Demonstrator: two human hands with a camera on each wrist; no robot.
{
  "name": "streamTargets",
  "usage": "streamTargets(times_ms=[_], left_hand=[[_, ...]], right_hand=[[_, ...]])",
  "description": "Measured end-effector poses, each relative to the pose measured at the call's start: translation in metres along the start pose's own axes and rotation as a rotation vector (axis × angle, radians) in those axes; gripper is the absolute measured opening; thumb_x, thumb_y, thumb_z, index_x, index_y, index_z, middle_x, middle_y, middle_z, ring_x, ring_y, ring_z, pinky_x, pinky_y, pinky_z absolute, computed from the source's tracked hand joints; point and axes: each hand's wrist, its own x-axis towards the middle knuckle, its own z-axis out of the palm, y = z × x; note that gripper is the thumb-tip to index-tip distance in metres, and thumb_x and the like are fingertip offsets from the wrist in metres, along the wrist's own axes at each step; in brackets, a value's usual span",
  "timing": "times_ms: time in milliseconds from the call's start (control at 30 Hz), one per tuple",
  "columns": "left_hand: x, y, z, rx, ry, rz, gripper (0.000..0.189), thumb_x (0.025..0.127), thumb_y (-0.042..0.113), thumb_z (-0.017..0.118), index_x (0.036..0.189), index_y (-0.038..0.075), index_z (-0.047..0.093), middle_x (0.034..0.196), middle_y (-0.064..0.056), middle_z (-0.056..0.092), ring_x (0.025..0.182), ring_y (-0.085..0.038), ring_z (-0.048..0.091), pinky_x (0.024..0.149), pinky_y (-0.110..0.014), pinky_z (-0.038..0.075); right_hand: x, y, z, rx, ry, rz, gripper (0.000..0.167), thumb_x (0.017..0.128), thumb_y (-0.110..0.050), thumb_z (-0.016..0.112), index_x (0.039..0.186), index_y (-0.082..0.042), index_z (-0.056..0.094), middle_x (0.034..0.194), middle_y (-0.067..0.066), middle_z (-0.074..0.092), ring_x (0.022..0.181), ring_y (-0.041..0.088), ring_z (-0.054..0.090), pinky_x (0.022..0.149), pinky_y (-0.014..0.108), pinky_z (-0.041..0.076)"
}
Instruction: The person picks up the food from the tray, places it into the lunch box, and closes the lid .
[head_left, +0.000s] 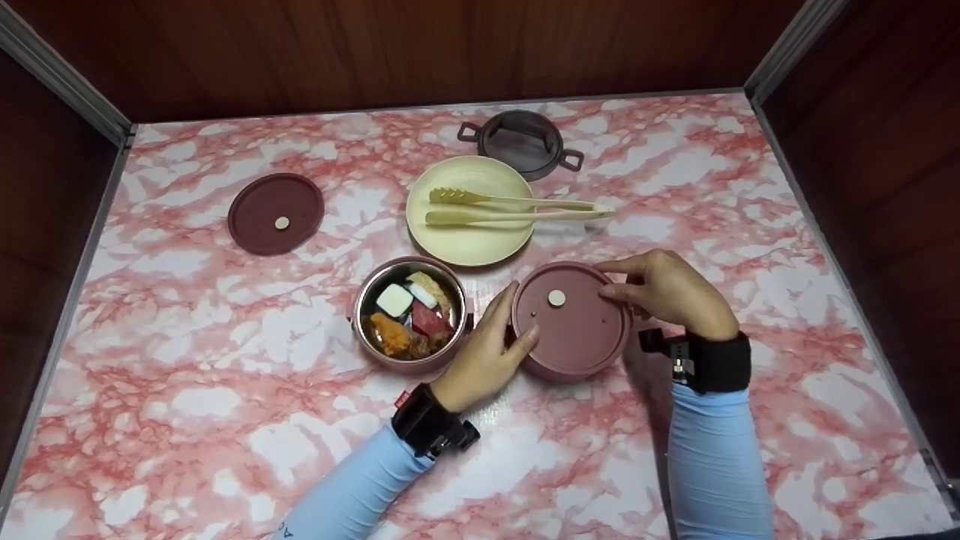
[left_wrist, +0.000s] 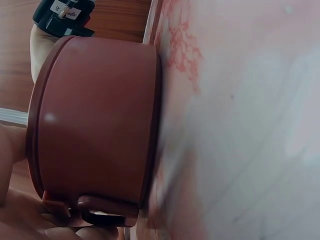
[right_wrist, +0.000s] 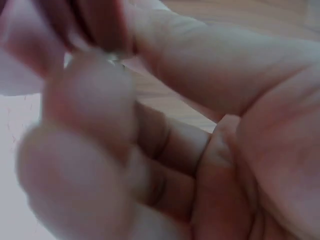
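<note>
A round dusty-red lidded lunch pot (head_left: 571,319), with a small cream knob on its lid, stands upright on the table. My left hand (head_left: 491,352) holds its left side, thumb on the lid's edge and fingers along the wall by the side handle (left_wrist: 107,212). At the upper right edge of the lid, my right hand (head_left: 671,292) pinches the rim between thumb and fingers; the right wrist view is blurred there. Just left of my left hand is a matching uncovered pot (head_left: 409,366), steel inside, with several pieces of food (head_left: 394,300) in it.
A dark red lid (head_left: 259,217) with a cream knob lies at the left. Behind the pots is a cream plate (head_left: 472,251) with pale tongs (head_left: 517,202) across it, their end overhanging to the right. A small dark pot with a glass lid (head_left: 525,154) stands at the back. Wooden walls border the table.
</note>
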Motion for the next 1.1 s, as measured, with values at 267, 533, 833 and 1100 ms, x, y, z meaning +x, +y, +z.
streamTargets(times_ms=[267,533,833,1100], left_hand=[[-0.001,0.001,-0.002,0.003,-0.002,0.003,0.078,0.103,0.037,0.052,0.159,0.006,0.008,0.163,-0.016,0.014,0.148,-0.026,0.016,0.120,-0.040,0.014],[-0.001,0.006,-0.001,0.034,0.012,0.021,0.072,0.104,0.029,0.051,0.157,0.000,0.012,0.161,-0.022,0.017,0.147,-0.030,0.020,0.120,-0.039,0.015],[0.002,0.013,0.002,0.043,0.023,-0.023,0.074,0.101,0.022,0.056,0.158,0.002,0.012,0.160,-0.023,0.019,0.143,-0.037,0.028,0.119,-0.043,0.021],[0.011,0.031,-0.006,0.190,-0.076,-0.125,0.083,0.099,0.022,0.060,0.156,-0.003,0.006,0.162,-0.023,0.011,0.146,-0.033,0.023,0.119,-0.037,0.017]], right_hand=[[0.001,0.002,0.004,-0.018,0.057,0.012,0.034,0.090,-0.025,0.074,0.124,-0.021,0.072,0.088,0.005,0.074,0.064,0.019,0.062,0.054,0.026,0.047],[0.003,-0.006,0.005,-0.059,0.089,0.104,0.027,0.088,-0.024,0.077,0.113,-0.014,0.075,0.101,0.012,0.074,0.070,0.016,0.057,0.061,0.027,0.045],[0.004,-0.002,0.006,0.047,0.066,0.181,0.030,0.090,-0.021,0.075,0.118,-0.010,0.073,0.090,0.013,0.075,0.059,0.016,0.061,0.054,0.024,0.046],[-0.008,0.000,0.017,-0.125,0.192,-0.057,0.032,0.093,-0.019,0.070,0.124,-0.011,0.070,0.109,0.013,0.072,0.083,0.021,0.067,0.068,0.035,0.051]])
